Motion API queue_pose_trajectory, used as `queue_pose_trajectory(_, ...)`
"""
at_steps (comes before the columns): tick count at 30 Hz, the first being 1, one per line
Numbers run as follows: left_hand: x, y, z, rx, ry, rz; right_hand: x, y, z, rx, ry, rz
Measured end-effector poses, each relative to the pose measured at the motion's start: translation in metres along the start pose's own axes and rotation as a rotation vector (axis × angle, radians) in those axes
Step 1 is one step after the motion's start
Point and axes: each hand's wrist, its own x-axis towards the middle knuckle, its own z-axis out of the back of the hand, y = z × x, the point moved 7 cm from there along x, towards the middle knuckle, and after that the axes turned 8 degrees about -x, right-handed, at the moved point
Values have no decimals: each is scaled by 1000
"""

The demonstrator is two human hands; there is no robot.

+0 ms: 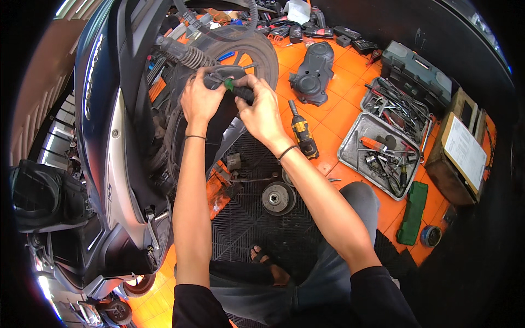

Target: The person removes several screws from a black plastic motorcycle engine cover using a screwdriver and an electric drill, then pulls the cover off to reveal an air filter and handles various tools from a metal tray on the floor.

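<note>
Both my hands are raised together beside the rear wheel (pixel 267 54) of a dark scooter (pixel 124 147). Between them is a dark, rubber-looking part (pixel 240 94) with a small bright green piece (pixel 228 84) on its near side. My left hand (pixel 201 101) has its thumb and fingers closed on the left end of this part. The right hand (pixel 261 109) pinches it from the other side, thumb and forefinger near the green piece. My fingers cover much of the part, so its full shape is hidden. A shock absorber (pixel 183 52) slants just behind my left fingers.
A black engine cover (pixel 314 74) and a yellow-black impact driver (pixel 303 134) lie on orange tiles. Tool trays (pixel 347 158), a toolbox (pixel 418 76) and a green case (pixel 413 213) stand right. A round pulley (pixel 279 198) sits on the black mat (pixel 240 235) between my arms.
</note>
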Motion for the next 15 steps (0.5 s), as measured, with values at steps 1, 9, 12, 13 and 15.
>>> queue_pose_trajectory(1,-1,-2,-2,0,-7,-14,2,-3,2,-13,35,-19)
queue_pose_trajectory(9,-3,3,1,2,-19,-45,12,-18,4,-75,162,-328)
queue_pose_trajectory(12,0,6,0,-4,18,3,13,-13,3,127,87,-202)
queue_pose_trajectory(13,0,5,1,-20,12,-7,12,-19,2,122,126,-217)
queue_pose_trajectory(15,-2,5,0,-52,11,7,12,-10,7,1,42,-145)
